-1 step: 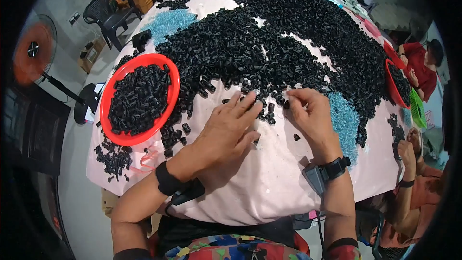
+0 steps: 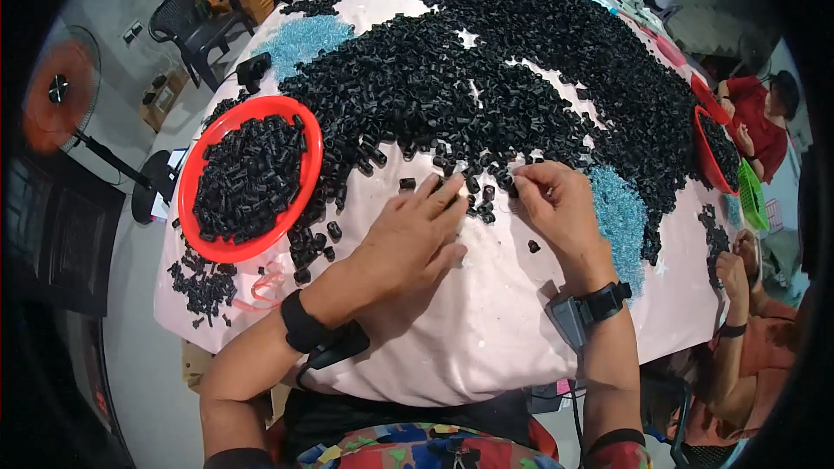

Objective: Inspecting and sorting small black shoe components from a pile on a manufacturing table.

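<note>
Hollow black plastic pieces [image 2: 417, 78] lie in a broad heap across the table. At its near edge, my left hand [image 2: 413, 239] reaches out with fingers stretched and apart, its fingertips over a few loose pieces. Between my two hands sits a small cluster of black pieces [image 2: 483, 207]. My right hand [image 2: 563, 208] is closed, thumb and forefinger pinched together beside that cluster; whatever they hold is too small to make out. One small black piece [image 2: 533, 247] lies alone on the pale pink cloth below my right fingers.
A red basin [image 2: 316, 156] full of black pieces stands to the left, with tiny black parts [image 2: 204, 287] near it. Clear blue bits [image 2: 618, 217] lie right of my right hand. Co-workers sit along the right side, one person's hand [image 2: 734, 274] close by.
My left hand has shifted very slightly left and down, showing a little more of the loose pieces by its fingertips. My right hand keeps its pinch almost in place.
</note>
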Demonstrator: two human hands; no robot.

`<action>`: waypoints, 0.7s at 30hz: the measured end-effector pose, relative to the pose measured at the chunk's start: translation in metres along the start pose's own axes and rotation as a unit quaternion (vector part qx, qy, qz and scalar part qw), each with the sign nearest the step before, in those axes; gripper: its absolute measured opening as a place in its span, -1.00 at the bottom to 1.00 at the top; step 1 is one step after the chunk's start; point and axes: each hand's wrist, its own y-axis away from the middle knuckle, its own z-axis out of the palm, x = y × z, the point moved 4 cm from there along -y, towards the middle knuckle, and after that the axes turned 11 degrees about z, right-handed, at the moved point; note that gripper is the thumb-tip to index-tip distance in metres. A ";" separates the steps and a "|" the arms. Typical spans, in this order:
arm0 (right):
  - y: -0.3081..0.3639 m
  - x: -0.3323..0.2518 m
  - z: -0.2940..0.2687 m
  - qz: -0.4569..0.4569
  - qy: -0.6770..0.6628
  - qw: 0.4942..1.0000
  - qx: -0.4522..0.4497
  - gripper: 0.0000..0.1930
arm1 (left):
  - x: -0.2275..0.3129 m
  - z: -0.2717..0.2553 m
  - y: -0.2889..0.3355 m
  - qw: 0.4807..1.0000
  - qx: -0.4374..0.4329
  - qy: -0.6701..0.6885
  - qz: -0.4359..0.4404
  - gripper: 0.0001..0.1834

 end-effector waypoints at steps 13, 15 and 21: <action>-0.009 0.024 -0.007 0.061 -0.107 0.992 0.016 -0.80 | 0.056 0.070 -0.037 0.987 -0.063 0.038 0.142 -0.60; -0.009 0.025 -0.010 0.053 -0.078 0.995 0.014 -0.79 | 0.049 0.067 -0.033 0.988 -0.052 0.074 0.125 -0.60; -0.006 0.019 -0.003 0.063 -0.013 0.992 -0.109 -0.81 | 0.010 0.027 -0.011 0.996 -0.039 0.039 0.076 -0.67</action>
